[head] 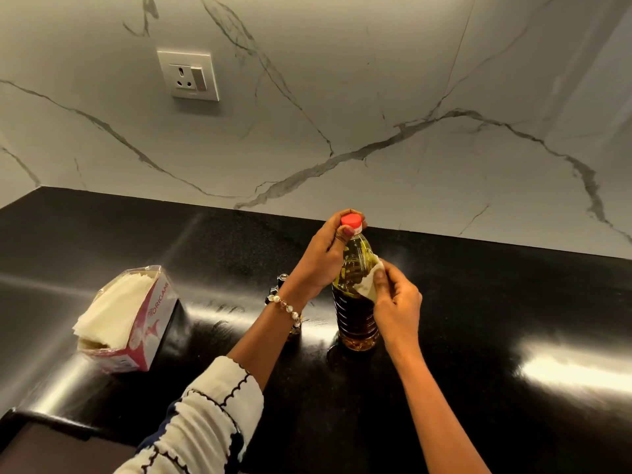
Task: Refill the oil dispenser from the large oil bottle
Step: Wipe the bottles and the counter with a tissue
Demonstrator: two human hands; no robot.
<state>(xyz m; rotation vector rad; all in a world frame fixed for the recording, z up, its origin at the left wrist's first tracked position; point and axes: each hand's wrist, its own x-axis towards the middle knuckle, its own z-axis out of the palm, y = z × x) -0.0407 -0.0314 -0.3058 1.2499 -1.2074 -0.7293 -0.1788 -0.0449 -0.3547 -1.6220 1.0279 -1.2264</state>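
The large oil bottle (pixel 355 295) stands upright on the black counter (pixel 478 336), and everything else is placed here by it. It is a clear plastic bottle with a ribbed body, a narrow shoulder and a red screw cap (pixel 351 221) with a white band just beneath. The oil inside looks pale golden at the neck and at the very base, and dark amber through the ribbed middle. The left hand (pixel 328 254) reaches in from the bottle's left and curls over the top, fingers and thumb wrapped round the red cap. The right hand (pixel 396 302) is at the bottle's right side, about mid-height, pinching a small white folded tissue (pixel 367 283) against the bottle's shoulder. Just left of the bottle, mostly hidden behind the left wrist, is the oil dispenser (pixel 285 285): only a small glass top and a sliver of its lower part show, so its fill level cannot be made out. A beaded bracelet (pixel 285 306) sits on that wrist, and a white sleeve (pixel 205 415) with dark scalloped lines covers the forearm. Well to the bottle's left lies an opened pink-and-white pack of tissues (pixel 123 319), tipped on its side. Behind the bottle rises a white marble wall (pixel 376 97) with grey veins, bearing a wall socket (pixel 188 75) up and to the left.
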